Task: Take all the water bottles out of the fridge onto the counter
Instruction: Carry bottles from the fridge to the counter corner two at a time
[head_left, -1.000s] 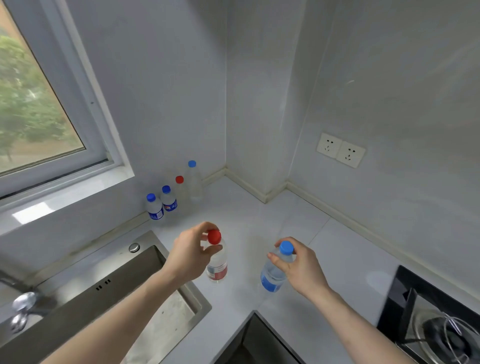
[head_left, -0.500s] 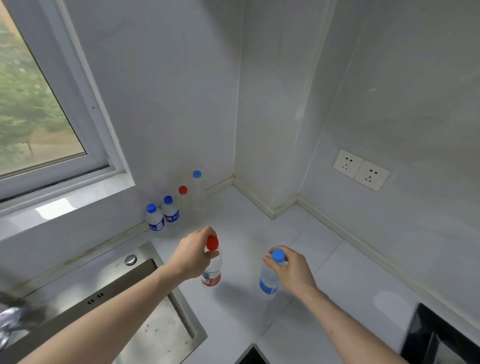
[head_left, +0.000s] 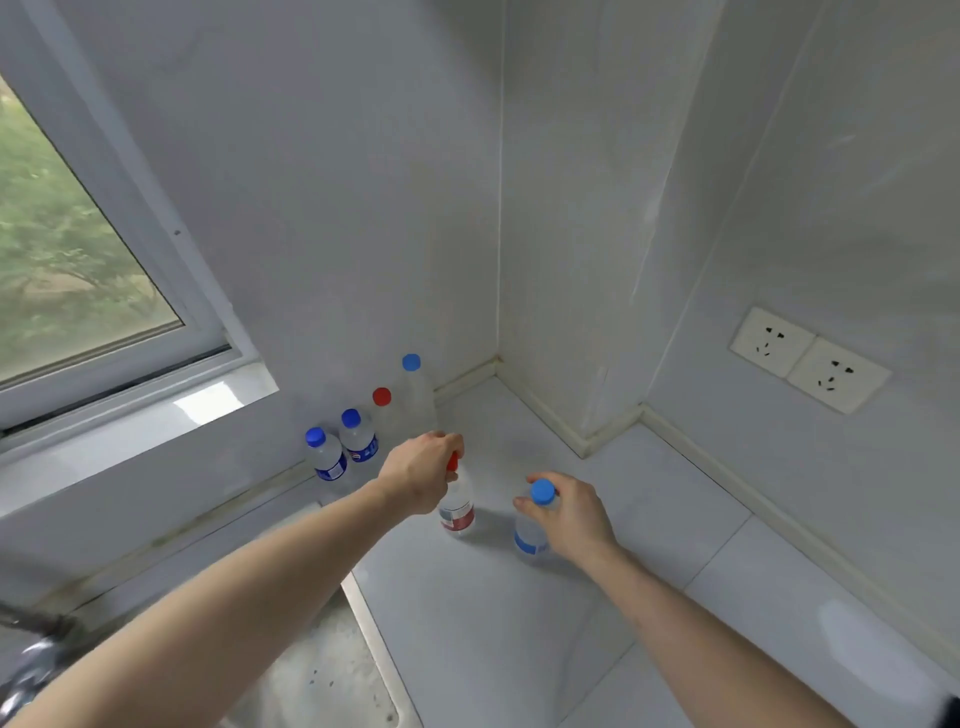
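Head view: left hand (head_left: 421, 475) grips the red-capped bottle (head_left: 457, 506) by its neck; right hand (head_left: 574, 517) grips the blue-capped bottle (head_left: 532, 525). Both bottles stand upright on the worktop (head_left: 519, 623), directly beneath curled fingers. Judgement: release upward next.

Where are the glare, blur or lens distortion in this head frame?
Head view: daylight from the window puts glare on the sill; wide-angle bend bows the wall corner; the tap is smeared at the lower left edge; soft shadows sit beside both held bottles on the counter.
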